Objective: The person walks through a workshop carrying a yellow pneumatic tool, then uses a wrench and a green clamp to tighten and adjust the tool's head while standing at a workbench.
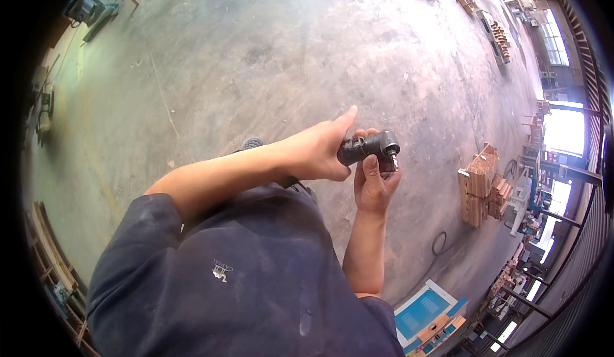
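Note:
Both of my hands are on a black right-angle power tool (369, 146) held out in front of my body, above the floor. My left hand (320, 149) closes around its rear end, with one finger stretched out past it; most of the other fingers are hidden. Wrapped about the head end from below is my right hand (375, 184), its thumb pressed against the near side. A short silver tip (394, 162) sticks out of the angled head, pointing toward me. What the tip is exactly is too small to tell.
Concrete floor (256, 56) spreads around me. To the right stands a stack of wooden pieces (476, 187), with a dark hose or cable (440, 245) lying nearer. A blue-and-white panel (422, 312) is at the lower right. Long timber (51, 248) lies at the left, and machinery (99, 8) stands at the far left.

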A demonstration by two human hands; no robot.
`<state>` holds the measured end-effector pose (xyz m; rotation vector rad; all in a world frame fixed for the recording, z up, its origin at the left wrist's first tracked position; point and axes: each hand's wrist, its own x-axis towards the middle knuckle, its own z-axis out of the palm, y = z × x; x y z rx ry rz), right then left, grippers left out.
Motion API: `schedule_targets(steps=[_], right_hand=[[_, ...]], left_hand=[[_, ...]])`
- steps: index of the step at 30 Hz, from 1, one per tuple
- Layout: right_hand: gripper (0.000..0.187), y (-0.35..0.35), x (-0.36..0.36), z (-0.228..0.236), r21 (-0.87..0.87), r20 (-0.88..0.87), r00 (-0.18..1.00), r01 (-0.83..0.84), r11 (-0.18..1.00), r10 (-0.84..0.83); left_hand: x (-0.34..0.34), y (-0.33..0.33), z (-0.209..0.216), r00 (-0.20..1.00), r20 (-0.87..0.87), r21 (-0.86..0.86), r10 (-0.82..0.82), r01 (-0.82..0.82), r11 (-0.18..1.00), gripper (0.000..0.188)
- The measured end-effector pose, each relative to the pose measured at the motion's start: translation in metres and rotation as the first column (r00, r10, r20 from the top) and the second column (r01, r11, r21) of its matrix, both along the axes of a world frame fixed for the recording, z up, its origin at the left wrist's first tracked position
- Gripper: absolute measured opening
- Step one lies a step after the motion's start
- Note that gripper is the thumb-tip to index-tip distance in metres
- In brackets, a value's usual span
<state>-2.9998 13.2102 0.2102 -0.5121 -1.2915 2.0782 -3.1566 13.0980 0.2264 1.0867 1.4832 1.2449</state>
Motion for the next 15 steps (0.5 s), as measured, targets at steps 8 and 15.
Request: schedule_targets(steps=[8, 15], right_hand=[[0.067, -0.013, 0.005, -0.008, 0.013, 0.111, 0.989, 0.098, 0.995, -0.099], [0.069, -0.005, 0.013, -0.011, -0.002, -0.052, 0.994, -0.094, 0.996, 0.094]], left_hand=[[0.010, -0.004, 0.015, 0.962, -0.274, -0.161, 0.000, -0.045, 0.986, 0.106], [-0.008, -0.009, 0.004, 0.923, 0.298, 0.037, -0.243, 0.243, 0.969, 0.104]])
